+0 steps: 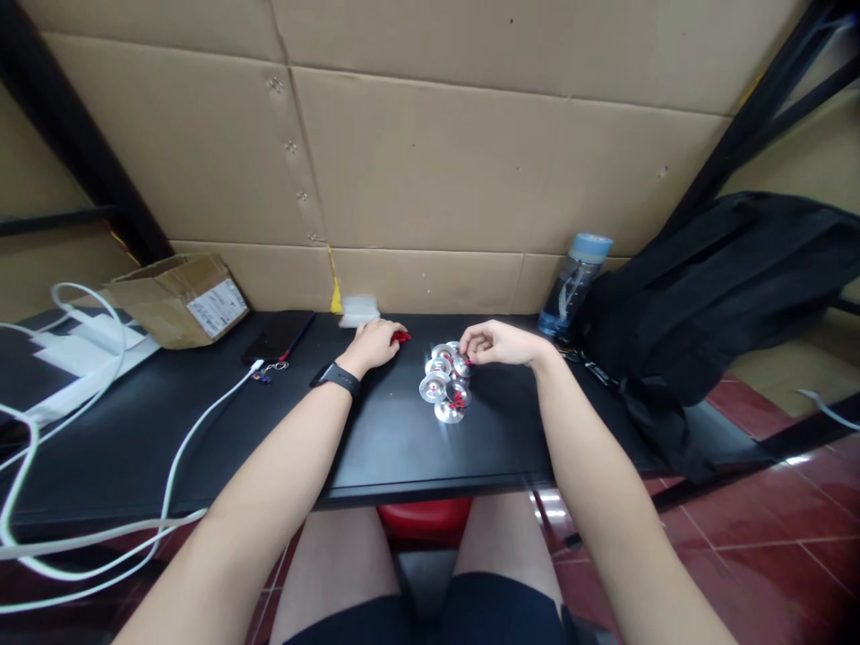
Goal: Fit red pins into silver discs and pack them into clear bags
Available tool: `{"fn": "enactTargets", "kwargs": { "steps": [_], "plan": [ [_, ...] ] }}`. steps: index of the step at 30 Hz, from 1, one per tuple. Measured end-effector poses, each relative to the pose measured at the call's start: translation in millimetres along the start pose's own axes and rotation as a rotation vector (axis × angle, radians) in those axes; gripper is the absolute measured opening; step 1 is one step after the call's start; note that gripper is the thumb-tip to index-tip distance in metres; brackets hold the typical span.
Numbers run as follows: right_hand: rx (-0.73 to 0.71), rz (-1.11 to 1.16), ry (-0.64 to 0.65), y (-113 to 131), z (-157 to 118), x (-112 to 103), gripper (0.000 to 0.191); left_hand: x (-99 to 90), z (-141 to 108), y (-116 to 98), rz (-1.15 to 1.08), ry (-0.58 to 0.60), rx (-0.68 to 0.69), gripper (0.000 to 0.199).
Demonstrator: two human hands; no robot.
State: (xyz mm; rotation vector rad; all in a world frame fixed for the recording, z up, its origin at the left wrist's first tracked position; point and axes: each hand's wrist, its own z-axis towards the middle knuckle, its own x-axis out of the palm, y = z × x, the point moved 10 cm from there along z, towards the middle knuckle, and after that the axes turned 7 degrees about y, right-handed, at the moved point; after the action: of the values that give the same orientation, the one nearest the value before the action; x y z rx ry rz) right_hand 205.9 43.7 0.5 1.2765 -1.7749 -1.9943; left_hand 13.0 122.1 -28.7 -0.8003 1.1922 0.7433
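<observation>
One red seat (425,520) shows nearest to us, below the edge of the black bench (376,452). On the bench, between the hands, lies a loose cluster of shiny metal discs (434,387), some overlapping, with red strings (458,400) among them. The right hand (501,343) arches over the far right side of the cluster, fingertips drawn close at a bit of red; whether they are clamped on it we cannot tell. The left hand (374,345) lies low, palm down, its fingers at a small red bundle (401,337) apart from the discs; its grip is likewise unclear to us. We judge that the cluster sits centrally to be in reach of both hands, that the arched right wrist leaves neighbouring discs undisturbed, and that the separate red bundle is less apt to tangle. Containers, next: at left, a cardboard box (165,312) stands with its top uncovered; we cannot make out its contents. At right, a clear bottle (566,291) with a blue lid is blue towards its base, liquid or tint unresolved; a pale, straw-like strip shows inside. Beside it slumps a black bag (712,278), contents hidden. Behind the left hand we note a whitish packet (359,311), contents indistinct, near the cardboard wall (436,170).
</observation>
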Motion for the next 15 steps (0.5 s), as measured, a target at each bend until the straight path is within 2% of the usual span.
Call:
{"fn": "enactTargets", "kwargs": {
  "steps": [8, 11, 13, 15],
  "plan": [
    [-0.097, 0.005, -0.149, 5, 1, -15, 0.023, -6.3, -2, 1, -0.053, -0.01, 0.002, 0.037],
    [-0.137, 0.023, -0.21, 8, 3, -18, 0.023, -11.7, -4, 0, -0.071, -0.049, 0.002, 0.042],
    [-0.158, 0.052, -0.248, 9, 4, -20, 0.027, -18.4, -5, -6, -0.144, -0.096, 0.029, 0.042],
    [-0.176, 0.089, -0.278, 9, 7, -20, 0.033, -21.8, -5, -19, -0.322, -0.094, 0.101, 0.036]
  ]
}}
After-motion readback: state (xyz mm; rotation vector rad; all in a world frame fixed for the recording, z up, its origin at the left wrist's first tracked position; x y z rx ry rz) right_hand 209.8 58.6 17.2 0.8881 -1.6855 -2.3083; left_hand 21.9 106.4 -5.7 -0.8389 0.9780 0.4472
